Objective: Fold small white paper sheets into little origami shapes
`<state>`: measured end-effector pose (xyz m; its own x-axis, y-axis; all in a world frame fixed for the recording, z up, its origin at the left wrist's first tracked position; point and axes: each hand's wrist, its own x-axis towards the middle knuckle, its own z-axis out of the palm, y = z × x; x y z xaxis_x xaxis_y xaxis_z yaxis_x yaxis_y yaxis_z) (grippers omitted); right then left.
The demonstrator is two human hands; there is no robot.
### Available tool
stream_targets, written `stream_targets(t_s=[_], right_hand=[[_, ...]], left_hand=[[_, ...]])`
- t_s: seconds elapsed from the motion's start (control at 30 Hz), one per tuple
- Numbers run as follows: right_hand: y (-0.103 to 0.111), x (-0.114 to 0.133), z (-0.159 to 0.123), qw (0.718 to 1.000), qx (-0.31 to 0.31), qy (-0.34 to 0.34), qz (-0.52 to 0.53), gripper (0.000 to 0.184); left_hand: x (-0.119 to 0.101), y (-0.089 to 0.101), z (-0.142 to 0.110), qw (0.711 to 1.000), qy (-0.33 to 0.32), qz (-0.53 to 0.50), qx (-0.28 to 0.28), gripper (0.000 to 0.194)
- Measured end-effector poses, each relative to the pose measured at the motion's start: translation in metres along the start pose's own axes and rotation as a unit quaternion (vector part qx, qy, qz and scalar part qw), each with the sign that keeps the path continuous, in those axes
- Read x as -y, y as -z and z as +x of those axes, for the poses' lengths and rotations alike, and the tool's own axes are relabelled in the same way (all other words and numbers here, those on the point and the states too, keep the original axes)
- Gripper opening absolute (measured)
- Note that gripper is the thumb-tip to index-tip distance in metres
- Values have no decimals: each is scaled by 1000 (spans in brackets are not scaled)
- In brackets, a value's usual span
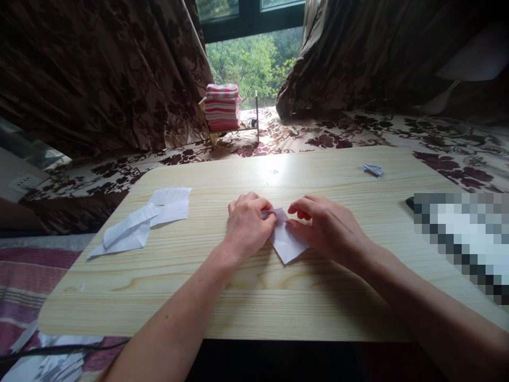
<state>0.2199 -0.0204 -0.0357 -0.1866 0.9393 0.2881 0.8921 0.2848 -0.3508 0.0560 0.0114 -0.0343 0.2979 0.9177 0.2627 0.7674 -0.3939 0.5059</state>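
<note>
A small folded white paper [285, 241] lies in the middle of a light wooden table [258, 297]. My left hand [248, 223] is curled over the paper's left edge, its fingers pressing the top fold. On the right side my right hand [324, 225] pinches the same paper with thumb and bent fingers. Both hands rest on the tabletop.
Loose white paper sheets [139, 223] lie at the table's left. A tiny folded paper piece [373, 170] sits far right. A blurred-out object [461, 239] occupies the right edge. Behind stand a striped cloth stack on a wooden rack [222, 109], curtains and a window.
</note>
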Motion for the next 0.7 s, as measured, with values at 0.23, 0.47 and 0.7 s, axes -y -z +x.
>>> stream_targets(t_s=[0.23,0.47,0.7], right_hand=[[-4,-2,6,995,22,-59,77,8],[-6,-2,5,996,12,-60,61,11],[-7,-2,4,996,2,-60,72,14]], left_hand=[[-1,-2,0,999,-12,-27,14,8],[-3,-1,-1,999,-4,-41,20,8],[-3,-1,-4,999,-24,-33,20,11]])
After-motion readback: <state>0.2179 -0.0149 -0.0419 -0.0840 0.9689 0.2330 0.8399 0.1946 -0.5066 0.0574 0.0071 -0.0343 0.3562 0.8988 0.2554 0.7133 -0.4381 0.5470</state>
